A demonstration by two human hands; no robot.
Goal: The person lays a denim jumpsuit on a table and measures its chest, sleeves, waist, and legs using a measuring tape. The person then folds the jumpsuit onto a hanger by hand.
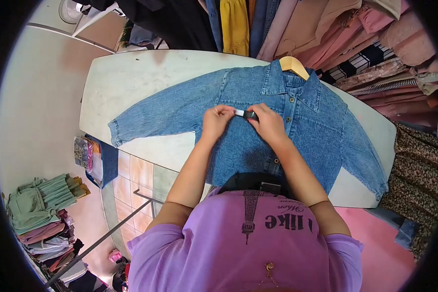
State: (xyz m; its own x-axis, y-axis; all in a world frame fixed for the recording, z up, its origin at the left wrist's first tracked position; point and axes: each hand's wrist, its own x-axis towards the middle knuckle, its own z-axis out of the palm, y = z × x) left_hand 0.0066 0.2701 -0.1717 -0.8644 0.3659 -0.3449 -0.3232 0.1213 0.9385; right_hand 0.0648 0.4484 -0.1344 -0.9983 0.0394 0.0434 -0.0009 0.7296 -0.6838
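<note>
Your right fingers (261,113) grip the black body of a small black-and-white object (251,115), while your left fingers (227,111) pinch its white end. It sits just over the left chest of a button-front denim shirt (233,155), laid sleeves outspread on the white tabletop (173,61). A wooden hanger (295,67) fills its collar; beyond hangs a yellow garment (234,27). Folded clothes (41,214) are stacked near left.
</note>
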